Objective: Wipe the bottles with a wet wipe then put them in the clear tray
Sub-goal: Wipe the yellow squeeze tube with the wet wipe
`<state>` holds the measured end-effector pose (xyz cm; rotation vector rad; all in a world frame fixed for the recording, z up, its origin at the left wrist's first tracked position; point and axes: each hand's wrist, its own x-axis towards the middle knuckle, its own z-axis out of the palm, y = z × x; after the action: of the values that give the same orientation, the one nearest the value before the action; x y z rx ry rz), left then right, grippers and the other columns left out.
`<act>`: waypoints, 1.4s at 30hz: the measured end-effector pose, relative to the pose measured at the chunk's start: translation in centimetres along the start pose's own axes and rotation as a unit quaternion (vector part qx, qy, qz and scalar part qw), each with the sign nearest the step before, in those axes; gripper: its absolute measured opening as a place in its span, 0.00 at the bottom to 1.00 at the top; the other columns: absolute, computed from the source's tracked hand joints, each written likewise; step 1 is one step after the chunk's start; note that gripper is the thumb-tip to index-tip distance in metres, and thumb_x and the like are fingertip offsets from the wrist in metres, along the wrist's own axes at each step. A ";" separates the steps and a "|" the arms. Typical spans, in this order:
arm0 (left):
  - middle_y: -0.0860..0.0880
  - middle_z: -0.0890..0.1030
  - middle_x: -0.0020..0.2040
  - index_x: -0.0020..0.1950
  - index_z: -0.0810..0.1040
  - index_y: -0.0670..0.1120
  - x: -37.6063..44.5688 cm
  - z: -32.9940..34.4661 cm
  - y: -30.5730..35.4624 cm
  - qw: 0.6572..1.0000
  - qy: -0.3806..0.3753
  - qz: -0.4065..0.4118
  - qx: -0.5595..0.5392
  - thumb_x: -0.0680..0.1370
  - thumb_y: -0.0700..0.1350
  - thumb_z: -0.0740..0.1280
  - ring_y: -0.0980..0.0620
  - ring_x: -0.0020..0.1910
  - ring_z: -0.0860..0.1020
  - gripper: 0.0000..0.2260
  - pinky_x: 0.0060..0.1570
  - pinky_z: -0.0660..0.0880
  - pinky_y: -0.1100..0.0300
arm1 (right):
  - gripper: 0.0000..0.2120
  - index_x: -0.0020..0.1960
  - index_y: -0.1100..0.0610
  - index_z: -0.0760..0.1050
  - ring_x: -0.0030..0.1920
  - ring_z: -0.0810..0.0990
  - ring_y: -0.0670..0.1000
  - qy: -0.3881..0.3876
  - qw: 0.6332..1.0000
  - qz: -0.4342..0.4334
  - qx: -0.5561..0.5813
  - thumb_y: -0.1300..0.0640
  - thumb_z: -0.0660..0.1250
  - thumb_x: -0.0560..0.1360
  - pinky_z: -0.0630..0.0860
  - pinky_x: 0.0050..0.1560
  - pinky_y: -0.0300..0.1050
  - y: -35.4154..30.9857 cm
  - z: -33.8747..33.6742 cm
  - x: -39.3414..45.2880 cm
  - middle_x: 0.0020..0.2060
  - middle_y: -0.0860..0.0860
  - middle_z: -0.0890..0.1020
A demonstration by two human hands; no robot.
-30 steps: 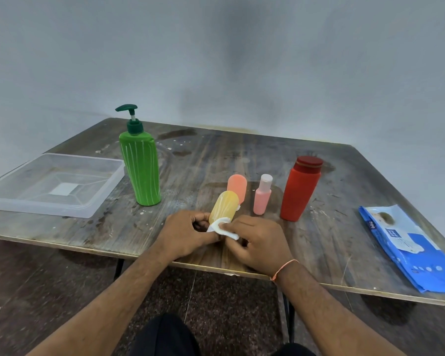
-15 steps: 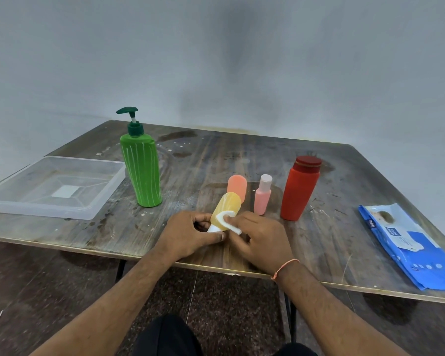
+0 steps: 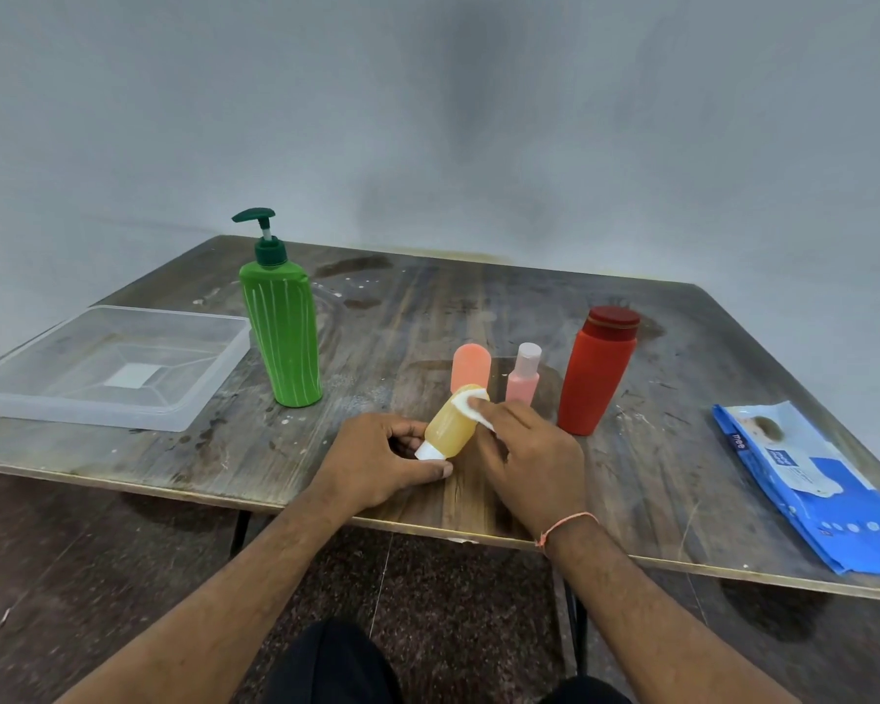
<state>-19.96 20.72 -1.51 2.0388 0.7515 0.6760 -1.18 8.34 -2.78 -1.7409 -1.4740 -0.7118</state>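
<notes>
A small yellow bottle (image 3: 450,424) with a white cap lies tilted near the table's front edge, cap end toward me. My left hand (image 3: 382,462) grips it at the cap. My right hand (image 3: 532,449) presses a folded white wet wipe (image 3: 471,404) against the bottle's far end. Just behind stand an orange bottle (image 3: 471,365), a small pink bottle (image 3: 524,376) and a red bottle (image 3: 598,370). A tall green pump bottle (image 3: 281,332) stands to the left. The clear tray (image 3: 26,406) sits empty at the far left.
A blue pack of wet wipes (image 3: 809,480) lies at the table's right front. The wooden table (image 3: 478,307) has a front edge just under my wrists. A grey wall rises behind the table.
My right hand has slid the wipe along the yellow bottle, from near the cap up to its far end. My left hand has kept its hold at the cap.
</notes>
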 end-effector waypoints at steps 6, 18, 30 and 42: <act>0.61 0.88 0.41 0.52 0.89 0.56 -0.1 0.0 0.2 1.000 0.005 0.001 0.002 0.68 0.45 0.85 0.65 0.40 0.84 0.15 0.41 0.74 0.74 | 0.18 0.68 0.49 0.84 0.42 0.84 0.52 -0.082 0.988 -0.117 0.066 0.51 0.70 0.79 0.80 0.35 0.51 -0.2 0.2 -0.6 0.48 0.46 0.85; 0.62 0.87 0.44 0.54 0.89 0.56 0.1 0.2 -0.7 0.998 0.039 0.020 0.040 0.65 0.50 0.87 0.58 0.43 0.84 0.19 0.44 0.81 0.64 | 0.19 0.68 0.49 0.84 0.38 0.84 0.55 0.008 0.999 0.016 -0.037 0.53 0.67 0.79 0.80 0.33 0.52 -0.1 0.0 0.0 0.48 0.46 0.85; 0.61 0.87 0.42 0.48 0.87 0.61 -0.1 0.1 -0.2 0.997 0.047 0.039 0.046 0.67 0.47 0.84 0.60 0.42 0.85 0.14 0.45 0.83 0.59 | 0.16 0.66 0.46 0.84 0.39 0.83 0.53 -0.059 0.988 -0.141 0.026 0.52 0.72 0.79 0.78 0.32 0.50 -0.4 0.6 -0.5 0.44 0.46 0.84; 0.64 0.86 0.43 0.54 0.89 0.58 0.1 -0.2 -0.5 0.998 0.047 0.012 0.050 0.64 0.51 0.87 0.63 0.44 0.84 0.19 0.43 0.77 0.70 | 0.19 0.71 0.49 0.82 0.40 0.84 0.52 -0.006 0.998 0.059 -0.001 0.53 0.70 0.80 0.81 0.35 0.50 -0.1 0.1 0.0 0.50 0.47 0.87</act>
<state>-20.17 21.14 -1.87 2.1222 0.8315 0.7667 -1.25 8.38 -2.84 -1.8209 -1.3650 -0.6426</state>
